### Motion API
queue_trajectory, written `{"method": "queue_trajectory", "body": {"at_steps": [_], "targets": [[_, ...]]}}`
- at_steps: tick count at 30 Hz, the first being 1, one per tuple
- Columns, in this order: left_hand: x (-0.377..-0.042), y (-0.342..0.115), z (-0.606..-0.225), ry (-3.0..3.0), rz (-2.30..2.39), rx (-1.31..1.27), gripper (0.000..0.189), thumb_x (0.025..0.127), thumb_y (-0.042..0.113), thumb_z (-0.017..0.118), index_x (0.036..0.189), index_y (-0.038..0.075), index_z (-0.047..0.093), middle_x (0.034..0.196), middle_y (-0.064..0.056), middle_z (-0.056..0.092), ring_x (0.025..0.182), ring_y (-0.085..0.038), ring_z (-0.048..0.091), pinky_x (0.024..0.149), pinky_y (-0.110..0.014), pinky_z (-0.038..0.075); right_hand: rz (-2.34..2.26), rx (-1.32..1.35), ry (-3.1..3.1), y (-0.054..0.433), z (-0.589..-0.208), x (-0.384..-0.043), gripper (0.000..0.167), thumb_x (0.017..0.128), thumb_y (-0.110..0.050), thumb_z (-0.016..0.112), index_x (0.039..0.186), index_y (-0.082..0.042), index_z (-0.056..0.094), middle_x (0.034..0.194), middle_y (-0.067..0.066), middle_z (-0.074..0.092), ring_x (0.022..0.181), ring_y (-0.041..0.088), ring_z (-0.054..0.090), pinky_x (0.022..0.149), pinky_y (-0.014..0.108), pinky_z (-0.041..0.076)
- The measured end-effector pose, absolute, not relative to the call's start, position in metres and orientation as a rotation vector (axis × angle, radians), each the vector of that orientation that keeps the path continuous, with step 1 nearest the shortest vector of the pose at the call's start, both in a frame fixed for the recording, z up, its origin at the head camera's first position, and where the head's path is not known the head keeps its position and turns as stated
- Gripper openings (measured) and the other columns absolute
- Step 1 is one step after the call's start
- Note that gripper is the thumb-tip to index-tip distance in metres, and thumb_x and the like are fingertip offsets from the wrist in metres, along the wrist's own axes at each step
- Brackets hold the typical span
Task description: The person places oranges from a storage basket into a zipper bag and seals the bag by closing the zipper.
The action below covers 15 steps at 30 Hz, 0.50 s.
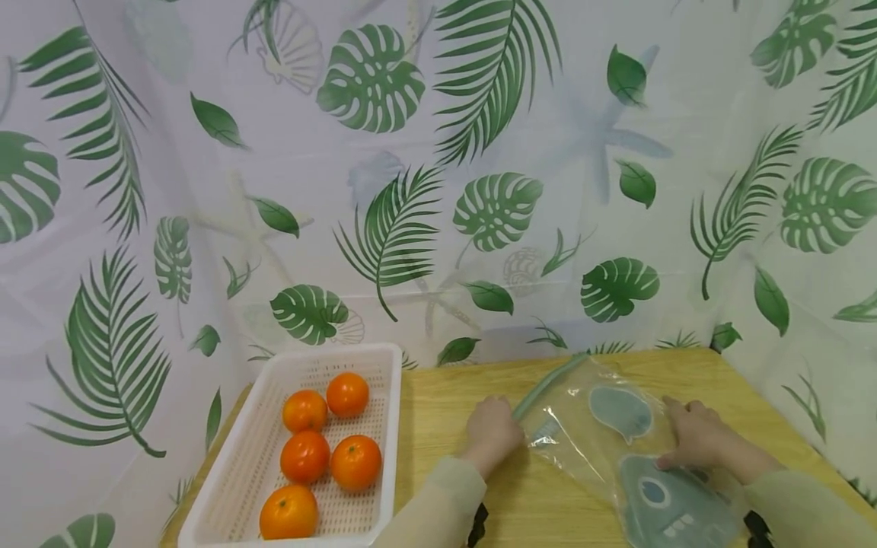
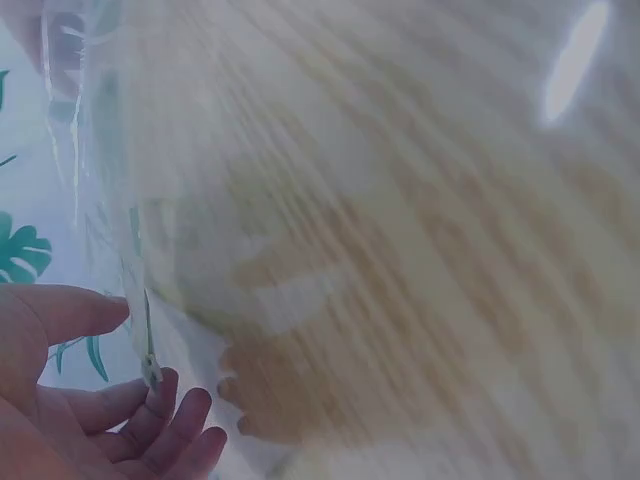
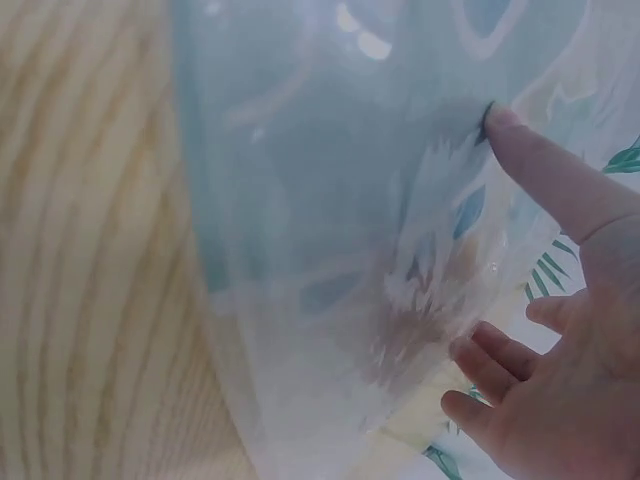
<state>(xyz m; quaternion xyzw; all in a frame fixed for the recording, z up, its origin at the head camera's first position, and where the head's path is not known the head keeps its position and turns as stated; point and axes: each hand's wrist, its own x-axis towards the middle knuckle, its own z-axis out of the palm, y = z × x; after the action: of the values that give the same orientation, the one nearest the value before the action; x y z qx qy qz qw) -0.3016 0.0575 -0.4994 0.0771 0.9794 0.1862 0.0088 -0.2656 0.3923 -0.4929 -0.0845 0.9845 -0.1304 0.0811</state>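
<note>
Glossy transparent bag (image 1: 597,449) with green strip (image 1: 551,386), toward right edge of wood-grained worktop (image 1: 435,422); left hand (image 1: 492,432) at strip, grip impossible to tell; loosely spread right hand (image 1: 702,440) against bag; round oranges (image 1: 304,457) in perforated white basket (image 1: 393,426) at left edge.

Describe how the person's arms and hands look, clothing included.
The left hand and right hand are ungloved. Both arms wear plain, pale yellowish-green sleeves: left sleeve, right sleeve. Something black, perhaps a strap, shows beside each cuff; too little is visible to be sure.
</note>
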Motion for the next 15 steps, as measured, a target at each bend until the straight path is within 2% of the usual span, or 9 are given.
{"method": "queue_trajectory", "body": {"at_steps": [4, 10, 12, 15], "targets": [[-0.299, 0.054, -0.497, 3.022, 0.699, 0.213, 0.014, 0.086, 0.015, 0.080, 0.091, 0.005, 0.072, 0.095, -0.006, 0.067, 0.079, -0.017, 0.059, 0.065, -0.033, 0.055, -0.321, -0.261, 2.939, 0.393, -0.492, -0.269, 0.120, 0.077, -0.047, 0.094, 0.148, 0.026, 0.031, 0.127, 0.051, 0.049, 0.114, 0.066, 0.051, 0.094, 0.071, 0.047], [-0.295, 0.050, -0.492, 2.990, 0.833, 0.190, 0.021, 0.088, 0.021, 0.082, 0.103, 0.006, 0.077, 0.095, -0.005, 0.073, 0.079, -0.018, 0.066, 0.067, -0.034, 0.058, -0.251, -0.263, 2.961, 0.389, -0.489, -0.273, 0.123, 0.073, -0.047, 0.096, 0.146, 0.028, 0.033, 0.128, 0.052, 0.049, 0.115, 0.069, 0.051, 0.094, 0.072, 0.048], [-0.294, 0.047, -0.491, 2.969, 0.898, 0.188, 0.020, 0.088, 0.020, 0.082, 0.101, 0.007, 0.076, 0.092, -0.004, 0.075, 0.075, -0.017, 0.065, 0.064, -0.033, 0.056, -0.257, -0.264, 2.968, 0.388, -0.489, -0.274, 0.120, 0.073, -0.043, 0.097, 0.145, 0.029, 0.033, 0.127, 0.052, 0.049, 0.114, 0.068, 0.053, 0.091, 0.070, 0.050], [-0.291, 0.043, -0.490, 2.917, 0.992, 0.195, 0.018, 0.088, 0.018, 0.080, 0.101, 0.007, 0.074, 0.091, -0.003, 0.075, 0.071, -0.015, 0.061, 0.062, -0.031, 0.052, -0.278, -0.286, 2.997, 0.388, -0.489, -0.276, 0.105, 0.079, -0.031, 0.092, 0.144, 0.029, 0.035, 0.119, 0.047, 0.055, 0.106, 0.061, 0.059, 0.084, 0.065, 0.054]]}}
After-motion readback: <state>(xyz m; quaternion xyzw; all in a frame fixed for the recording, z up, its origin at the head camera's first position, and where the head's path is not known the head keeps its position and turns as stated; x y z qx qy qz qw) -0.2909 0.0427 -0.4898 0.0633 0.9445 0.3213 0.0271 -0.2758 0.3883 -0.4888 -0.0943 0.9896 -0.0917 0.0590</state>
